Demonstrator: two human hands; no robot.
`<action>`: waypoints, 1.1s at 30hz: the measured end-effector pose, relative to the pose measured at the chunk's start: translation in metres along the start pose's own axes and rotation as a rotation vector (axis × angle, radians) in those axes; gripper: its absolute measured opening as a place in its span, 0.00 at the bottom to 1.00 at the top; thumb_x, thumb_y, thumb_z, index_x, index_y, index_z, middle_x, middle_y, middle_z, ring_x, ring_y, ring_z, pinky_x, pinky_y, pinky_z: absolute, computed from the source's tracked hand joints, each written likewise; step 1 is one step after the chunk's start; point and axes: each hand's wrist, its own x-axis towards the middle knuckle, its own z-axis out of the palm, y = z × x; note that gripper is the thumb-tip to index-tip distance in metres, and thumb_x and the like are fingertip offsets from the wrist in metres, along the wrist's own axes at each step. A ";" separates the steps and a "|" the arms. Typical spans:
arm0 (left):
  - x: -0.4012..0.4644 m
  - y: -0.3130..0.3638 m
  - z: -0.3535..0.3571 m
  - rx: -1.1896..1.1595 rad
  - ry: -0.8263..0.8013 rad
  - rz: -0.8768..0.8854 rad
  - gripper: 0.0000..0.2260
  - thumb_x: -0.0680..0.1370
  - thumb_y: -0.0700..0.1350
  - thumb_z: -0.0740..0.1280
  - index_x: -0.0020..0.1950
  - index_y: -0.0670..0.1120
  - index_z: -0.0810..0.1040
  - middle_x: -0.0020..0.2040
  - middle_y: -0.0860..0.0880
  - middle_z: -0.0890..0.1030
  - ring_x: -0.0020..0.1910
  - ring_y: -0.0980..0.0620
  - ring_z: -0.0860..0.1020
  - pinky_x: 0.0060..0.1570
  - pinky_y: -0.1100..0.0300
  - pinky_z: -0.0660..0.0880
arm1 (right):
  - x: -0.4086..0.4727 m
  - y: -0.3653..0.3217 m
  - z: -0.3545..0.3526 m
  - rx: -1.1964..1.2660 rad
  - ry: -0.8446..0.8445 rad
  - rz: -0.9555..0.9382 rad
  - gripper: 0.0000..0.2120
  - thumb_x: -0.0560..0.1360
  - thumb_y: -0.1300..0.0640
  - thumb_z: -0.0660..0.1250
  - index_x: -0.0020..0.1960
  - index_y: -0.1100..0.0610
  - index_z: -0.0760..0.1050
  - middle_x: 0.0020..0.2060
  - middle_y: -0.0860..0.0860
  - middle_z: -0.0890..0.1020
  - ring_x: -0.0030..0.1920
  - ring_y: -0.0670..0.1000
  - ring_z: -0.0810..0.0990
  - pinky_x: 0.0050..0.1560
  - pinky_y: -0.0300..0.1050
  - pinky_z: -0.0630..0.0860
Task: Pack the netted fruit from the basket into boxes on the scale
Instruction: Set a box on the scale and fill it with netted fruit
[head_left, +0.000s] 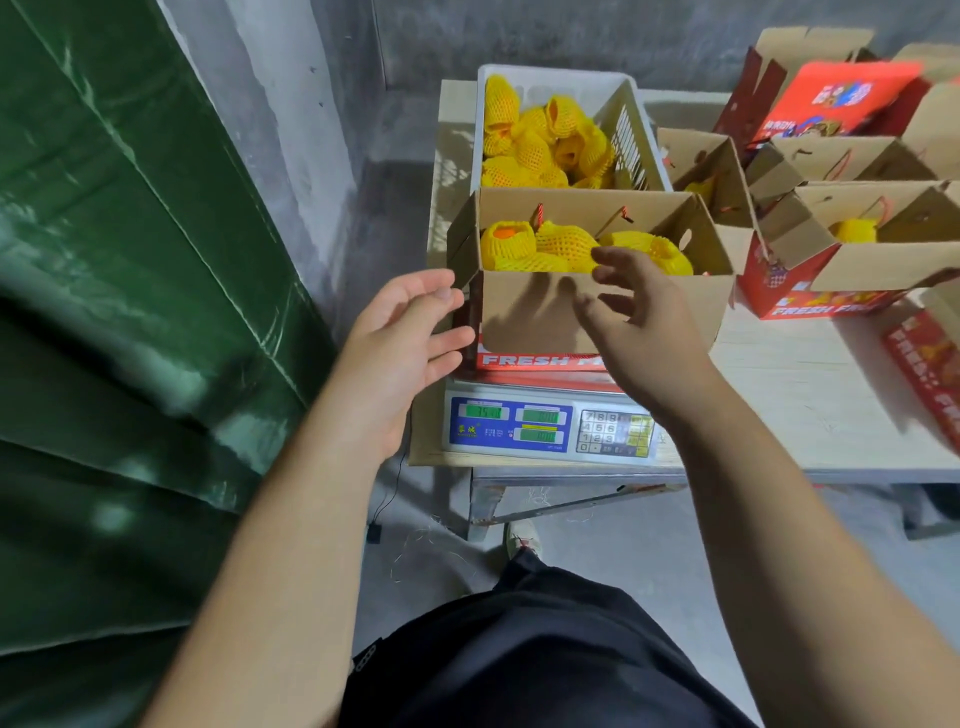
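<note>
The open cardboard box (597, 306) on the digital scale (550, 426) already holds several yellow foam-netted fruits (561, 247), lying roughly level with its rim, so this box looks close to full; whether the weight is met I cannot tell, since the display is too blurred to read. The white plastic basket (631, 130) behind it holds plenty more netted fruit, so much packing remains. Both hands are empty with fingers spread: the left hand (405, 332) just beside the box's left corner, the right hand (636, 317) in front of its near wall. Other open boxes (878, 249) to the right each show a netted fruit inside
</note>
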 end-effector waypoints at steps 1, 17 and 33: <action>-0.001 0.000 0.000 0.009 -0.003 0.000 0.07 0.84 0.48 0.68 0.60 0.56 0.82 0.55 0.57 0.87 0.53 0.53 0.87 0.52 0.58 0.81 | -0.003 -0.001 0.002 0.004 -0.032 -0.005 0.20 0.82 0.52 0.68 0.73 0.51 0.73 0.63 0.49 0.80 0.62 0.49 0.80 0.62 0.54 0.80; -0.008 -0.005 0.003 0.111 -0.011 -0.023 0.07 0.85 0.47 0.67 0.58 0.57 0.83 0.57 0.56 0.86 0.56 0.52 0.86 0.53 0.59 0.79 | -0.015 -0.008 0.018 0.055 -0.155 -0.093 0.15 0.83 0.54 0.67 0.69 0.50 0.77 0.63 0.44 0.80 0.61 0.44 0.80 0.57 0.33 0.77; 0.054 0.012 0.064 0.119 -0.090 0.020 0.07 0.84 0.47 0.67 0.59 0.56 0.84 0.55 0.56 0.87 0.54 0.54 0.86 0.59 0.54 0.79 | 0.041 0.011 0.009 0.272 -0.005 -0.139 0.12 0.82 0.64 0.65 0.62 0.54 0.79 0.56 0.46 0.84 0.59 0.44 0.81 0.61 0.41 0.78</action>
